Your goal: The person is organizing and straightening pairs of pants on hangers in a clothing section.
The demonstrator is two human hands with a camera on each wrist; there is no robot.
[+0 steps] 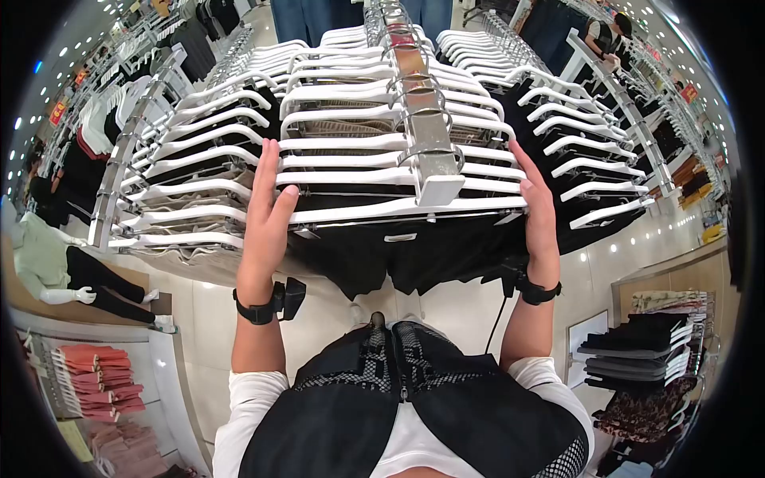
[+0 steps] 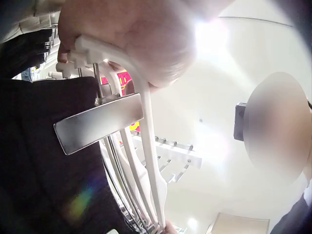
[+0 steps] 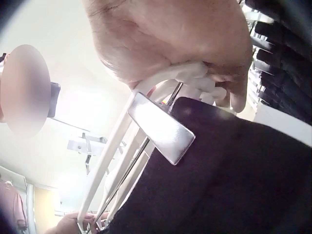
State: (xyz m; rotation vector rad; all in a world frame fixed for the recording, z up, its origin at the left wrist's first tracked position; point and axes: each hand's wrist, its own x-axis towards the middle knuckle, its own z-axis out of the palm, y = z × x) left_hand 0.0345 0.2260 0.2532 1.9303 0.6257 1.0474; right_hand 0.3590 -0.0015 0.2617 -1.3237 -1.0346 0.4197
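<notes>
Hangers [image 1: 358,210] sit between the left hand [image 1: 267,215] and right hand [image 1: 541,219], outstretched fingers against the hanger ends, likely the best hold, since they look stiff while the black cloth [image 1: 351,248] below seems soft.

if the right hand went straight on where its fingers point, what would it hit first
The right hand would probably meet the ends of white hangers farther back on the middle rail, though depth is unclear and it might pass beside them.
</notes>
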